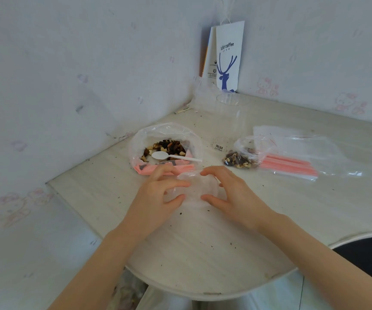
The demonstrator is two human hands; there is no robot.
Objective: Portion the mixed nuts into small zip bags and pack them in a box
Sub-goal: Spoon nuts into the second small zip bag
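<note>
A small clear zip bag [195, 189] lies on the pale table [203, 242] between my hands. My left hand [158, 198] pinches its left edge with thumb and fingers. My right hand [229, 193] pinches its right edge the same way. Behind them stands a large open plastic bag of mixed nuts [164, 146] with a pink strip along its mouth and a white plastic spoon [171, 155] lying inside. To the right lies a small bag filled with nuts [241, 159].
A stack of empty zip bags with pink seals [297, 162] lies at the right. A clear plastic cup [230, 121] stands behind, a white coffee paper bag [227, 57] leans in the wall corner. The table's curved front edge is close below my arms.
</note>
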